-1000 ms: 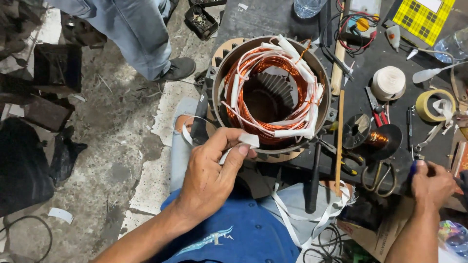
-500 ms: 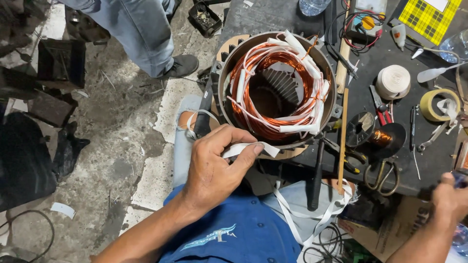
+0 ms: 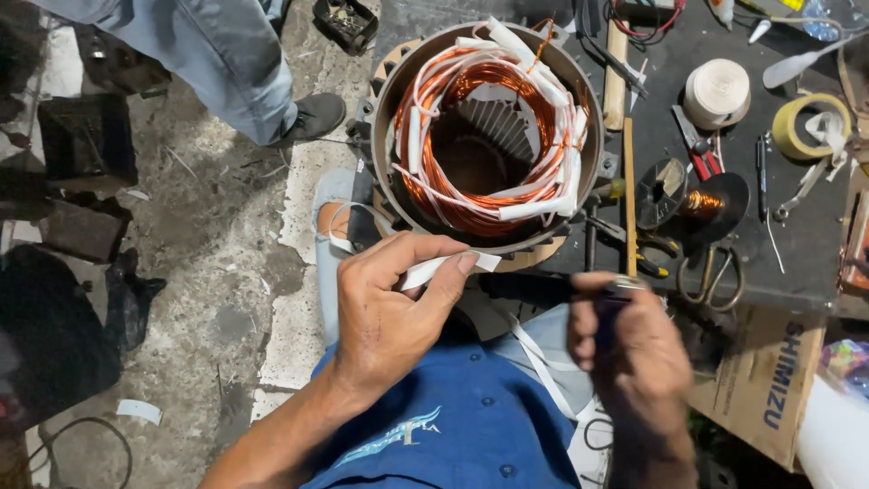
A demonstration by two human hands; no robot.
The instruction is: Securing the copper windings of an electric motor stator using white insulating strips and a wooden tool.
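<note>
Strip: I am seeing a white insulating tape strip (image 3: 444,265) being pinched just below the stator's near rim.
Left hand: the left hand (image 3: 398,312) is closing thumb and forefinger tight on the strip, the free end poking out rightward.
Right hand: the right hand (image 3: 634,349) is blurring in motion; it is curling round a dark, slim tool (image 3: 602,303), though I cannot tell how firm that hold is.
Stator: the motor stator (image 3: 484,136) is lying open-end up, its copper windings (image 3: 453,195) wearing white sleeves.
Step in hand: I am judging this as readying a strip for binding or insulating the coil ends.
Next move: it is calling for both hands meeting at the near winding, strip kept taut.
Bench: a tape roll (image 3: 717,91), a yellow tape ring (image 3: 801,127), a copper wire spool (image 3: 697,201) and scissors (image 3: 711,276) are lying right of the stator.
Bystander: a person's jeans leg and shoe (image 3: 308,113) are standing upper left, well apart.
</note>
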